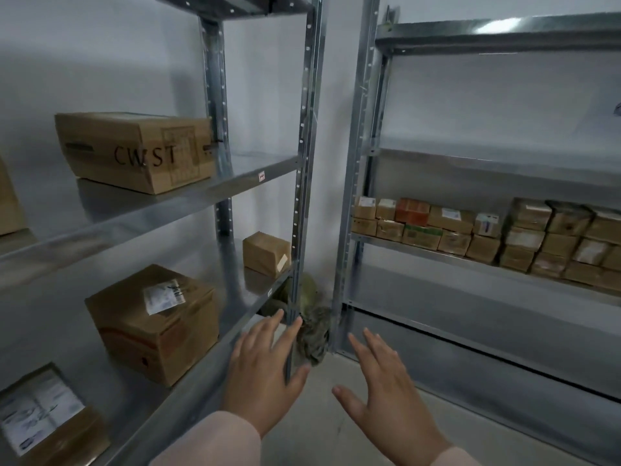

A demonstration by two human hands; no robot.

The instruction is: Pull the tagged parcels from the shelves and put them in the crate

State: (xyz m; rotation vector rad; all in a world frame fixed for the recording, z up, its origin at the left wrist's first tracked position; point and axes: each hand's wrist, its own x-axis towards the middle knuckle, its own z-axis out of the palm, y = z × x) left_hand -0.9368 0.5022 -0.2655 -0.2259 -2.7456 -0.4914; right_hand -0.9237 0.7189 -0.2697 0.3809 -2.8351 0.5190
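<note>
Holding nothing, left hand [265, 375] and right hand [389, 391] spread wide before metal shelves [235, 183] bearing cardboard parcels [151, 324].

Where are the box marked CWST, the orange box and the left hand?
CWST box [134, 153]: head view, lettered front face.
orange box [412, 211]: head view, front face.
left hand [263, 378]: head view, back of hand.

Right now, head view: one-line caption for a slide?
Left hand and right hand hover open and empty before metal shelves holding cardboard boxes.

Shelving units: two – left unit [235, 183], right unit [470, 164].
Boxes on left: five – CWST box [134, 149], small box [267, 252], labelled box [154, 324], low box [50, 422], edge box [10, 200].
Small parcels [470, 230] on right: too many to count.
Hands: two – left hand [265, 375], right hand [386, 391].
</note>
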